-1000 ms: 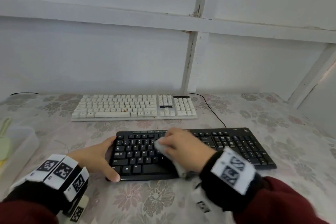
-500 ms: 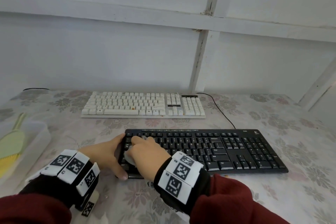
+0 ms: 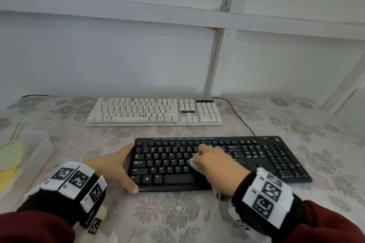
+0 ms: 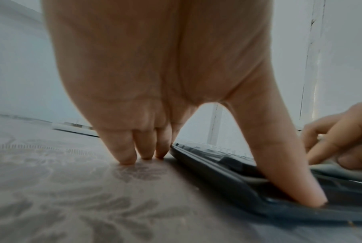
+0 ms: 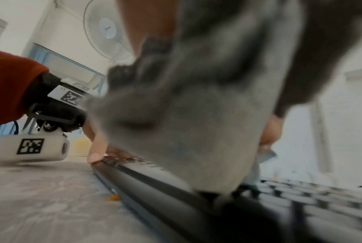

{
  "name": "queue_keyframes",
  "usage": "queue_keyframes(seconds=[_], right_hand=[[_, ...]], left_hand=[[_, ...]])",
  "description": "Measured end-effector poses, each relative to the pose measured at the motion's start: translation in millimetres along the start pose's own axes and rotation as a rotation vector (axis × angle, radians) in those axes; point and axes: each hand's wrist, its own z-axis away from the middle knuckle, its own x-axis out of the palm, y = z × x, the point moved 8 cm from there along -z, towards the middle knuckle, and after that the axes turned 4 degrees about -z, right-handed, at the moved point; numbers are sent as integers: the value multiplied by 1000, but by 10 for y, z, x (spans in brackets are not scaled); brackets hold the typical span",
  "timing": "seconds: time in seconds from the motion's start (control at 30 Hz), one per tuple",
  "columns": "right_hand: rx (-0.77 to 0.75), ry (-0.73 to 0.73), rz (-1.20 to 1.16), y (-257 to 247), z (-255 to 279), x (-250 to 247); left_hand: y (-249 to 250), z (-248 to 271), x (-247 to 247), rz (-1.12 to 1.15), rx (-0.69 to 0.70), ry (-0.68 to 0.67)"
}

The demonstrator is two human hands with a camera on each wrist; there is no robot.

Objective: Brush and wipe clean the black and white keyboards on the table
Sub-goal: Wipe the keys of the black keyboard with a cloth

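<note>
The black keyboard (image 3: 262, 165) lies on the flowered tablecloth near me, and the white keyboard (image 3: 154, 112) lies behind it. My left hand (image 3: 122, 165) braces the black keyboard's left end: the thumb (image 4: 296, 177) lies straight on the front left corner, and the fingers (image 4: 126, 152) stand on the cloth beside the left edge. My right hand (image 3: 213, 161) grips a crumpled white wipe (image 3: 194, 164) and presses it on the middle letter keys. In the right wrist view the wipe (image 5: 186, 131) fills most of the picture above the keyboard's front edge (image 5: 155, 180).
A clear plastic box (image 3: 39, 144) at the left holds a green brush with yellow bristles (image 3: 9, 156). A black cable (image 3: 241, 118) runs from the wall to the black keyboard. A small orange crumb (image 5: 113, 198) lies by the keyboard's front edge. A white panelled wall stands close behind.
My right hand carried the wipe left to the keyboard's left end, then back right to the middle keys. The left hand has kept its place at the left end.
</note>
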Motion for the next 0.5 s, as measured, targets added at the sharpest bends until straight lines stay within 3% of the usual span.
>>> queue_keyframes(seconds=[0.1,0.17,0.23,0.37,0.5], right_hand=[[120,-36,8,281,44,-80],[104,-32,-56,167,21,-179],[7,-21,-131,-190,-62,-243],[-241,-47,-38,-1084,-326,-133],[-223,-191,111,-1369,-498,63]], left_hand=[[-12,2,-2,-13,-24,-2],[-3,5,-1,-27,-31,-1],[9,16,-1,-28,-38,-3],[33,28,-21,-35,-25,3],[68,42,-20,-90,-13,8]])
